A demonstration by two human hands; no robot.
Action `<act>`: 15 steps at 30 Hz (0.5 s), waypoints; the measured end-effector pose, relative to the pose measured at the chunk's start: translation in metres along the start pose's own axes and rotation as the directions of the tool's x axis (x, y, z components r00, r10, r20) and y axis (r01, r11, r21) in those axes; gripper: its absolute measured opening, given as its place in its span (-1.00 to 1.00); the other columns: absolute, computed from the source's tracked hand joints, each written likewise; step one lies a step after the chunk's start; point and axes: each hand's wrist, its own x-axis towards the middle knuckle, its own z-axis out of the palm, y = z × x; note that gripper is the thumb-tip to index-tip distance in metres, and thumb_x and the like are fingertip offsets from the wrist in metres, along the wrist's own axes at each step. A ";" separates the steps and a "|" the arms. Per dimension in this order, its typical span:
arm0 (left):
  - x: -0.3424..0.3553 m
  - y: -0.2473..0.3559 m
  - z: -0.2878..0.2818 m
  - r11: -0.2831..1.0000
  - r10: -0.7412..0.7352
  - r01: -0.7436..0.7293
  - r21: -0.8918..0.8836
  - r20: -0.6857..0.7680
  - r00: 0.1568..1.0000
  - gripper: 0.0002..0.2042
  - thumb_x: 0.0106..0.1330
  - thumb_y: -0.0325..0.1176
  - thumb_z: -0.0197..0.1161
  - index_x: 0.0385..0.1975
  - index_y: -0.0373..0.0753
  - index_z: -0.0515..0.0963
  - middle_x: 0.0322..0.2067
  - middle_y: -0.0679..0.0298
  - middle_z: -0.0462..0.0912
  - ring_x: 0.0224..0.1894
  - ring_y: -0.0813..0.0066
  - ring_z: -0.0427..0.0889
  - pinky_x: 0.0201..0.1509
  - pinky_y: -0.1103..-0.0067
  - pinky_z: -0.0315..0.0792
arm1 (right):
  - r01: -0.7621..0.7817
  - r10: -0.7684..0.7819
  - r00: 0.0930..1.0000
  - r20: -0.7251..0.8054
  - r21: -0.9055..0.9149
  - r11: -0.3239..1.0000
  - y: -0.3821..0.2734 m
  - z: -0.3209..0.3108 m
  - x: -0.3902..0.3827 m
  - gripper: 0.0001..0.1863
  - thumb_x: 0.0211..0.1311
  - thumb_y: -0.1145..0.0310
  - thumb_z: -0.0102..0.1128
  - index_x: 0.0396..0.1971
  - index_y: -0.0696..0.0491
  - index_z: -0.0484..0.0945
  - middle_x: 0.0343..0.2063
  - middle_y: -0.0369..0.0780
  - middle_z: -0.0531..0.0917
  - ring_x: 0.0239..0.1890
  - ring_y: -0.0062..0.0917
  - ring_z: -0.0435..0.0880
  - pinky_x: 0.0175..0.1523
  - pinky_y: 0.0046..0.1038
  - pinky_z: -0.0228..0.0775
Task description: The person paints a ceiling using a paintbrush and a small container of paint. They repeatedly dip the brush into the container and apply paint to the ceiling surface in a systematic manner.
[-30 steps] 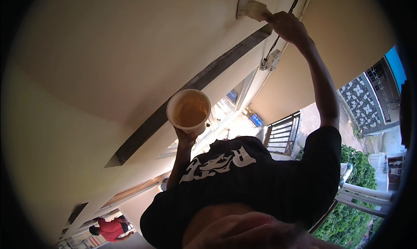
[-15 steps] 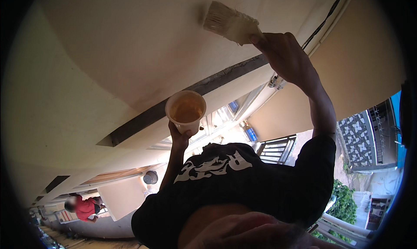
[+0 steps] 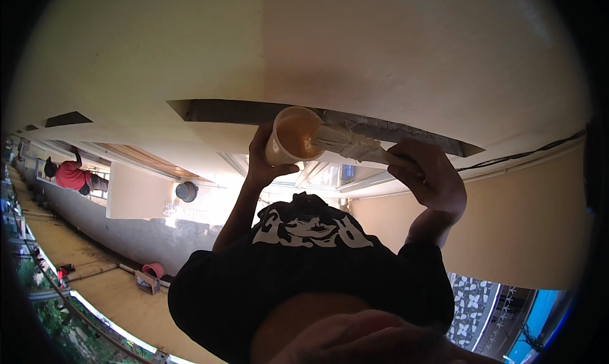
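Note:
My left hand [image 3: 261, 163] is wrapped round a whitish plastic cup [image 3: 277, 149] partly filled with peach-coloured paint [image 3: 298, 134]. In my right hand [image 3: 424, 167] is the handle of a broad paintbrush [image 3: 352, 145], smeared with pale paint. The brush lies nearly level, its bristles at the right side of the cup's mouth; whether the tips dip into the paint cannot be made out. Above both hands spreads the ceiling [image 3: 380, 46], with a darker, freshly coated-looking area on the right and a paler one on the left.
A long dark recess [image 3: 222, 112] runs across the ceiling behind the cup. A black cable [image 3: 526, 154] follows the ceiling's edge at right. Far left, a person in a red shirt [image 3: 71, 175] reaches upward. A pink bucket [image 3: 153, 270] stands on the floor below, near a railing [image 3: 63, 297].
The paintbrush has come down from the ceiling to the cup's mouth in my right hand. The cup has risen slightly and shifted right. My view has turned.

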 end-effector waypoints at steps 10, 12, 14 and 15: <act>-0.022 0.009 -0.021 0.977 -0.038 0.025 0.213 0.059 0.998 -0.06 -0.32 -0.33 0.81 0.24 -0.29 0.51 0.16 0.10 0.62 0.22 0.19 0.62 0.29 0.27 0.55 | 0.243 -0.291 0.952 -0.094 -0.342 0.908 -0.037 0.037 0.080 -0.71 0.10 0.34 0.50 -0.16 -0.01 0.68 -0.41 -0.25 0.78 -0.42 -0.41 0.82 -0.29 -0.44 0.63; -0.028 0.005 -0.020 0.972 -0.056 0.051 0.227 0.019 0.998 -0.04 -0.26 -0.34 0.80 0.29 -0.29 0.45 0.20 0.10 0.58 0.25 0.21 0.59 0.29 0.30 0.56 | 0.280 -0.319 0.927 -0.198 -0.204 0.938 -0.048 0.052 0.092 -0.63 0.05 0.37 0.56 -0.11 0.01 0.65 -0.41 -0.24 0.79 -0.36 -0.43 0.84 -0.23 -0.46 0.66; -0.029 0.007 -0.018 0.972 -0.057 0.078 0.223 -0.101 0.993 -0.04 -0.22 -0.34 0.79 0.30 -0.30 0.42 0.18 0.09 0.58 0.24 0.21 0.60 0.29 0.31 0.56 | 0.304 -0.299 0.897 -0.325 -0.036 0.952 -0.054 0.068 0.101 -0.53 -0.01 0.40 0.65 -0.08 0.07 0.61 -0.44 -0.23 0.80 -0.31 -0.45 0.85 -0.17 -0.45 0.67; -0.028 0.009 -0.016 0.971 -0.056 0.091 0.220 -0.161 0.985 -0.05 -0.21 -0.34 0.78 0.30 -0.31 0.41 0.18 0.09 0.58 0.23 0.21 0.60 0.28 0.31 0.56 | 0.359 -0.337 0.870 -0.361 -0.008 0.933 -0.052 0.075 0.106 -0.51 0.01 0.40 0.64 -0.06 0.08 0.59 -0.42 -0.22 0.80 -0.30 -0.45 0.85 -0.15 -0.45 0.67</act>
